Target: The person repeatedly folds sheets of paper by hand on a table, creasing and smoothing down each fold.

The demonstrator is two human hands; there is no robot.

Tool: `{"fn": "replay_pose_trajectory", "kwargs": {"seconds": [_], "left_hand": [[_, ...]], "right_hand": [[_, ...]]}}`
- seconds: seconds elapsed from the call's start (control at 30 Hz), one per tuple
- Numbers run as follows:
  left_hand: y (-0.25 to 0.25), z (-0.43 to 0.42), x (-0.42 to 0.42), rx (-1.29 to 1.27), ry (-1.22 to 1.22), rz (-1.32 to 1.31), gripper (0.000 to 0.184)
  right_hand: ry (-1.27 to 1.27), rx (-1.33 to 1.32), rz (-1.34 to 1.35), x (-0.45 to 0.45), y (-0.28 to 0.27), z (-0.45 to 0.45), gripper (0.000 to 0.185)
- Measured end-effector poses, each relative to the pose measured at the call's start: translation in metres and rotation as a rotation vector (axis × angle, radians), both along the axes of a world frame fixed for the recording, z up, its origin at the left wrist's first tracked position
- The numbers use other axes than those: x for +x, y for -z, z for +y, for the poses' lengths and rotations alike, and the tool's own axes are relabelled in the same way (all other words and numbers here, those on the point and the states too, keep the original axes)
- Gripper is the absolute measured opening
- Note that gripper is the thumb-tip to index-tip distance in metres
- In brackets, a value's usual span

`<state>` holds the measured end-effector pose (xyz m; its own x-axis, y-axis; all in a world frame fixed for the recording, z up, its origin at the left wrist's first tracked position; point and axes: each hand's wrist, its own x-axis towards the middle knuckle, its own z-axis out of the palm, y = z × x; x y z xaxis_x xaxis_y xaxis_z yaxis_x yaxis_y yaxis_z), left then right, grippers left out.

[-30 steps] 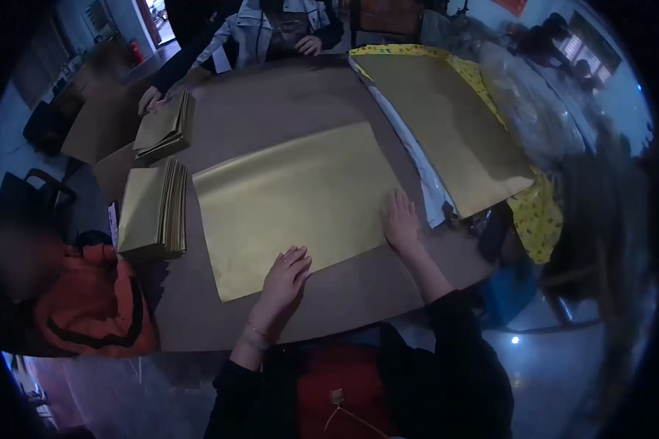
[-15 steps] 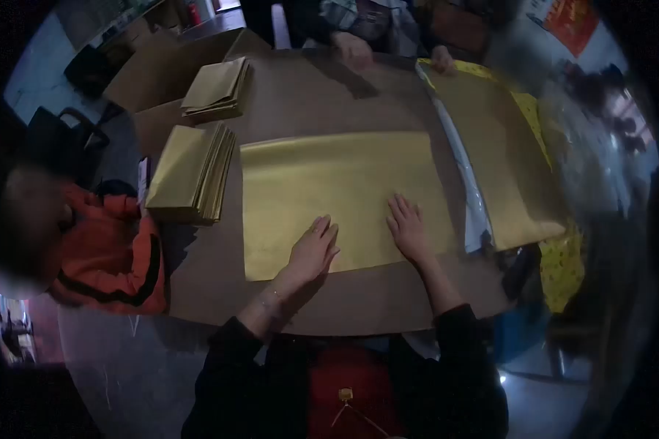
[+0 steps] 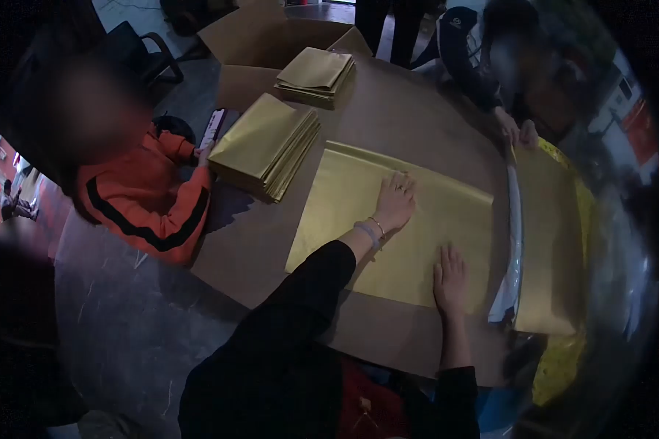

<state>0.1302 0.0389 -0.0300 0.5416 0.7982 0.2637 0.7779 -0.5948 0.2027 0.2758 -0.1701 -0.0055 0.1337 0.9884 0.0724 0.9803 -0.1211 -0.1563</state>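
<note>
A large sheet of gold paper [image 3: 359, 241] lies on the brown board covering the table, its far edge slightly curled. My left hand [image 3: 397, 203], with a ring and bracelets at the wrist, rests flat near the middle of the sheet's far half, fingers extended. Lower right, my right hand [image 3: 451, 282] lies on the sheet close to its near right corner, fingers stretched forward. Neither hand grips anything. To the right is a stack of gold sheets [image 3: 553, 249] in a white and yellow wrapper.
Folded gold paper stands in a large pile [image 3: 260, 143] and a smaller pile [image 3: 315, 73] at the left. An open cardboard box [image 3: 271, 36] is behind them. A person in an orange top [image 3: 150, 208] sits left, holding a phone [image 3: 212, 126]. Another person's hands [image 3: 516, 132] touch the wrapped stack.
The view has turned left. My left hand has slid forward to the sheet's far half; my right hand stays near the right side. The other person's hands have come together at the wrapped stack.
</note>
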Motion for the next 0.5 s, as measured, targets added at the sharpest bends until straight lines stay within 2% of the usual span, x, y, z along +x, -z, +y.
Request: {"fn": "replay_pose_trajectory", "kwargs": {"seconds": [0.17,0.23,0.4,0.5], "left_hand": [[-0.007,0.017,0.010,0.001,-0.018,-0.151,0.050],[-0.007,0.021,0.012,0.032,-0.036,-0.186,0.053],[-0.010,0.022,0.014,0.050,-0.049,-0.139,0.056],[-0.009,0.021,0.013,0.021,-0.018,-0.156,0.055]], "right_hand": [[0.006,0.065,-0.028,0.000,0.006,0.000,0.048],[-0.009,0.060,0.050,0.000,0.002,-0.001,0.049],[0.074,0.006,0.045,-0.013,-0.001,0.010,0.048],[-0.040,0.050,0.325,-0.031,-0.013,0.061,0.049]]}}
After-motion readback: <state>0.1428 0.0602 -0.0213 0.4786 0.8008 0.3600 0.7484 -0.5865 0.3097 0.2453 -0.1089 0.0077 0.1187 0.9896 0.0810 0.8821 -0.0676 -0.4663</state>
